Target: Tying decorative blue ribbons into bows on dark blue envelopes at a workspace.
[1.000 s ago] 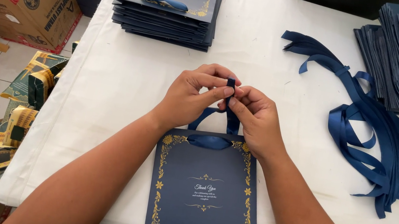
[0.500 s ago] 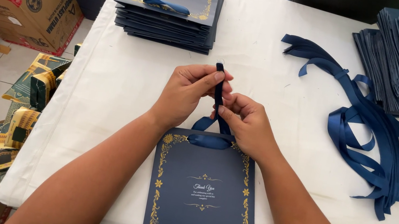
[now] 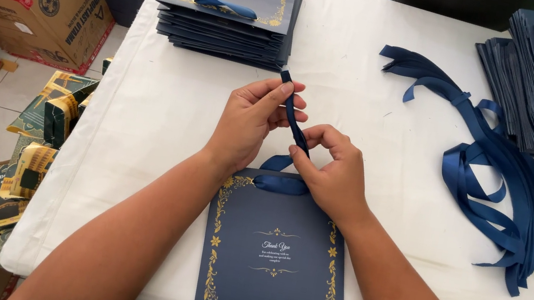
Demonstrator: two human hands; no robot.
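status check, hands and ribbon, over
Left hand pinching navy ribbon end, pulled up taut. Right hand pinching ribbon low at top edge of navy gift bag. Loose ribbon pile off right, not in the way.

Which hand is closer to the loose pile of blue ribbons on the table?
Right. The right hand sits at the top edge of the navy gift bag, nearer the ribbon pile. The left hand pinches the ribbon end farther from the pile.
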